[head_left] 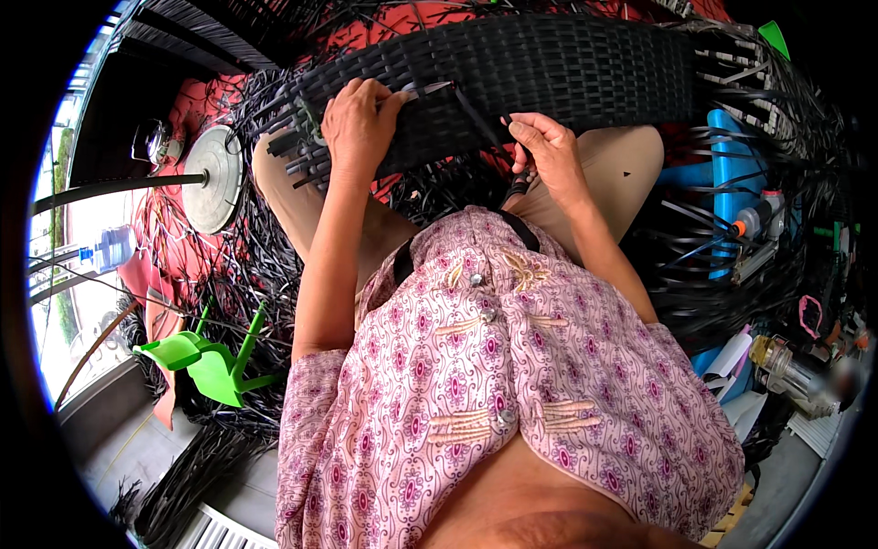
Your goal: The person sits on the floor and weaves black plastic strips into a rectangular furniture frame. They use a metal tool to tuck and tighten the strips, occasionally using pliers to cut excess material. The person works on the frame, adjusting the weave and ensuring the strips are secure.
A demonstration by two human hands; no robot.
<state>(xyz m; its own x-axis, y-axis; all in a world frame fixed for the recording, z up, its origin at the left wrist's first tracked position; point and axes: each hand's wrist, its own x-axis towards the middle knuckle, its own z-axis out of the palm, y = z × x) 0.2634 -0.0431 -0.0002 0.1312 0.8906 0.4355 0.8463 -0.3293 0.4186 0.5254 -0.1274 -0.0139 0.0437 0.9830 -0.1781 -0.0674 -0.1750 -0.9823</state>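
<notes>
A woven panel of black flat strips [549, 69] lies across my knees, with loose strip ends sticking out at its left edge. My left hand [355, 123] is closed over the panel's left half. From its fingers a slim pointed metal tool [428, 90] reaches to the right; its handle is mostly hidden, so its exact kind does not show. At the tool's tip a loose black strip [476, 117] begins and slants down to the right. My right hand [551, 154], over my right thigh, is pinched on the lower part of that strip.
Black strips lie heaped around my legs over a red floor covering. At left are a round grey disc [213, 178] on a pole and a small green chair [215, 366]. A blue chair [732, 192], a bottle [757, 218] and a clear jar [786, 366] are at right.
</notes>
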